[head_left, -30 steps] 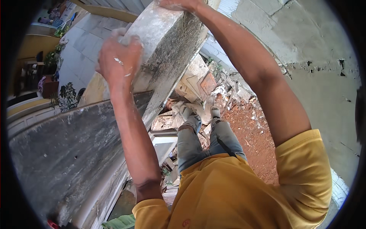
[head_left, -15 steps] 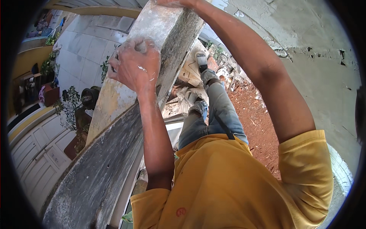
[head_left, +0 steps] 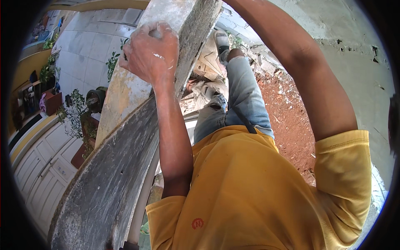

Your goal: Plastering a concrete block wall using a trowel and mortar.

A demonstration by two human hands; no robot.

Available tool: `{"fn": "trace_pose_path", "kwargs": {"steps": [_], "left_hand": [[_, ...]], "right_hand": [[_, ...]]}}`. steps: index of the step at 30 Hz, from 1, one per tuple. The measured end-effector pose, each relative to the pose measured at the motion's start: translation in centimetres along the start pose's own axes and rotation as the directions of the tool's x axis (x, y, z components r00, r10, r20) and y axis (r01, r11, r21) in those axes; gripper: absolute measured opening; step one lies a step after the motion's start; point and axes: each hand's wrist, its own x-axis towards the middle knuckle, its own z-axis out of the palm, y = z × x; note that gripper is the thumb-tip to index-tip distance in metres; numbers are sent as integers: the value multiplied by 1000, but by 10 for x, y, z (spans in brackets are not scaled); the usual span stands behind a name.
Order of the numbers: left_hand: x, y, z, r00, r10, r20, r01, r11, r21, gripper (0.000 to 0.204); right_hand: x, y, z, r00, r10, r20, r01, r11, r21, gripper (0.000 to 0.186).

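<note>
My left hand (head_left: 150,54), dusted with pale powder and with a white smear on its back, grips the top of a weathered concrete ledge (head_left: 162,12), its fingers curled over it. The ledge has a pale, patchy top and a rough, dark-stained side. A dark grey concrete surface with a curved edge (head_left: 100,183) runs toward me below my left forearm. My right arm reaches up along the right to the top of the picture, where its hand is out of view. One sandalled foot (head_left: 221,41) is raised beside the ledge.
Broken slabs and sacks (head_left: 208,66) and red soil (head_left: 287,121) lie below me. A grey rendered wall (head_left: 354,83) stands at right. Down to the left are a tiled yard (head_left: 83,50), potted plants (head_left: 73,108) and white panelled doors (head_left: 41,179).
My left hand has shifted right and closed over the ledge. My legs have moved, one foot now higher beside the ledge. My right hand has slipped out at the top of the view.
</note>
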Motion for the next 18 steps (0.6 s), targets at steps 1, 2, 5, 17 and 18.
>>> {"fn": "trace_pose_path", "kwargs": {"steps": [1,2,5,17,18], "left_hand": [[1,-2,-1,1000,4,1,-4,1000,-10,33],[0,-5,-2,1000,-1,5,1,1000,-3,33],[1,-2,-1,1000,1,9,-1,1000,-9,32],[-5,-10,5,996,56,-73,-61,995,-74,31],[-5,-6,2,999,36,-40,-40,996,-83,31]], "right_hand": [[-1,-3,-1,1000,2,6,-2,1000,7,28],[-1,-6,-2,998,7,58,-9,999,37,28],[0,-4,-4,997,11,70,-15,999,44,29],[-7,-10,-3,998,53,30,-53,998,15,34],[-6,-10,-3,999,38,13,-39,999,14,35]]}}
